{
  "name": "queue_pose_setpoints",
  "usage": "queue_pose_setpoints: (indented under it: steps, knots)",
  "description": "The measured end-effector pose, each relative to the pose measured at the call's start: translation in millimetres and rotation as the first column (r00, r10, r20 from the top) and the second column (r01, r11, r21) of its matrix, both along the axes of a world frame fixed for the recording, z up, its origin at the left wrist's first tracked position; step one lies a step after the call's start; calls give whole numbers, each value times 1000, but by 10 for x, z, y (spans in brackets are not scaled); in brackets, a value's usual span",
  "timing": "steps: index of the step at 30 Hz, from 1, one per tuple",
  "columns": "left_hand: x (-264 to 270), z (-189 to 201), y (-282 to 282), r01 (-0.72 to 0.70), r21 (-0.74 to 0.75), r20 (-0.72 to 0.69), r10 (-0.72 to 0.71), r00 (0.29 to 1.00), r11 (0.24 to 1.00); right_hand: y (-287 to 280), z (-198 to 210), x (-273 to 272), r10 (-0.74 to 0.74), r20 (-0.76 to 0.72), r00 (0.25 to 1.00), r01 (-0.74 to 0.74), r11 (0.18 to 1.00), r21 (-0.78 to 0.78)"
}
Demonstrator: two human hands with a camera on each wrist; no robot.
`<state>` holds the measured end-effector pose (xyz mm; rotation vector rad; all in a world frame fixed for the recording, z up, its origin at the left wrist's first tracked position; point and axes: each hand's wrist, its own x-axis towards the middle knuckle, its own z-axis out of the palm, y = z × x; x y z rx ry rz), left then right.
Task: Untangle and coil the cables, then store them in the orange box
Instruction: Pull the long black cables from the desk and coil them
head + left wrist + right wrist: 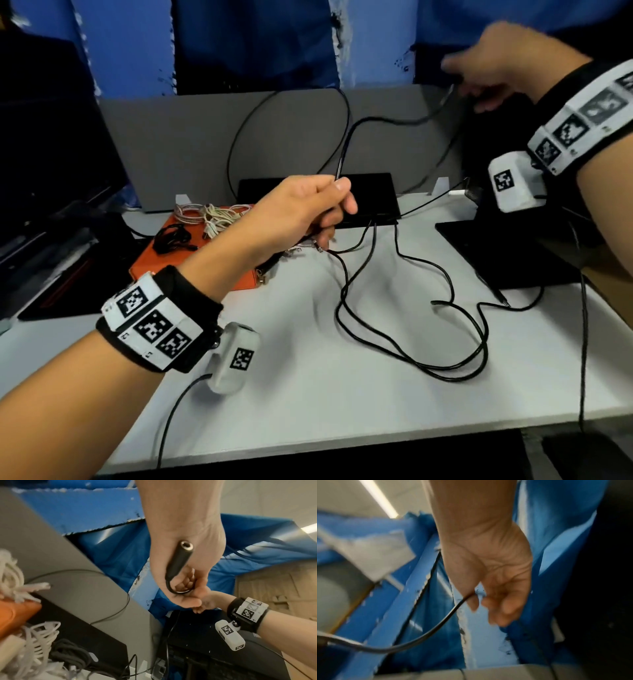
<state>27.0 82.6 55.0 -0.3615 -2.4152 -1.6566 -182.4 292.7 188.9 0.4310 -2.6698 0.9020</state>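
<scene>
- Nearest, toward 5 o'clock, slack loops of the black cable (411, 346) sprawl over the white surface (308, 394).
- At the middle, the left hand (301, 212) is raised above the surface, fingers curled round the black cable; the wrist view shows a barrel-shaped jack end (178, 559) sticking out of the fist.
- Just beyond that hand, toward 10 o'clock, the orange box (191, 260) lies on the surface with a white cable bundle (209, 216) and a small black coil (171, 238) on it.
- A flat black device (359, 195) lies behind the left hand, at 12 o'clock.
- Farthest, at 1 o'clock, the right hand (496, 68) is lifted high, thumb and fingers pinching the same black cable, which runs taut-ish between the hands.
- Behind stands a grey panel (171, 144), with blue sheeting (257, 41) above.
</scene>
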Motion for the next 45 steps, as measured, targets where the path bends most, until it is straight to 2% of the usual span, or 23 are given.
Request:
queue_pose_setpoints:
  steps: [1,2,3,4,6,7,8,10,12,14,18,20,23,25,28,31,33,35,37,39,41,43,45]
  knots:
    - [16,6,-9,-9,-67,-33,7,999,998,51,-47,-10,-118,-77,990,135,950,282]
    - [33,27,-4,-3,-135,-63,-6,998,991,57,-103,4,-165,-213,963,247,854,457]
    - [47,60,18,8,-214,-90,-28,996,977,11,-149,87,-141,-318,938,294,809,509]
    - [58,103,61,20,-300,-107,-55,993,954,-60,-186,211,-66,-372,926,258,830,495]
    - [45,178,133,47,-421,-112,-104,988,906,-228,-248,544,239,-255,937,-119,904,412]
    - [21,202,148,54,-419,-116,-112,987,906,-301,-290,714,416,-116,902,-365,878,310]
    - [-6,222,147,52,-370,-128,-106,986,928,-349,-334,865,567,35,823,-565,809,165]
    - [-65,238,97,18,-166,-167,-47,985,986,-368,-407,1052,719,196,667,-725,687,-55]
    - [-87,224,16,-31,42,-157,38,987,999,-332,-494,1110,780,141,610,-774,625,-106]
    - [-61,169,-58,-83,236,-85,106,991,968,-311,-588,1010,777,22,629,-759,620,-198]
    - [90,-30,-184,-63,551,37,51,998,832,-398,-855,839,662,-178,728,-683,676,-278]
    - [169,-117,-201,-23,680,38,-4,999,733,-512,-1074,859,624,-179,761,-649,719,-250]
    - [265,-185,-242,38,855,-16,-47,999,517,-714,-1397,1106,618,-132,775,-630,774,-69]
    - [306,-216,-304,82,915,-77,-29,997,394,-771,-1559,1276,639,-32,768,-638,769,32]
    - [370,-183,-418,118,942,-142,56,988,314,-720,-1709,1470,648,200,735,-678,716,169]
    - [460,-91,-503,99,915,-176,165,970,392,-605,-1768,1679,704,281,652,-756,571,320]
    - [498,-93,-473,29,806,-184,203,962,591,-572,-1747,1784,739,245,627,-763,520,383]
    - [509,-168,-389,-75,551,-198,218,956,831,-538,-1664,1841,781,175,599,-759,484,436]
    - [548,-234,-304,-116,289,-139,162,977,950,-489,-1527,1876,818,107,565,-774,480,413]
    - [611,-244,-262,-77,77,-32,79,996,994,-408,-1378,1885,808,-8,589,-765,561,317]
    - [649,-220,-230,26,24,49,-27,998,999,-332,-1271,1860,740,-146,657,-734,672,101]
    - [653,-185,-183,97,211,55,-111,992,973,-339,-1249,1837,687,-221,692,-719,683,-129]
    - [622,-174,-139,78,457,9,-93,996,886,-440,-1310,1841,637,-287,715,-692,701,-170]
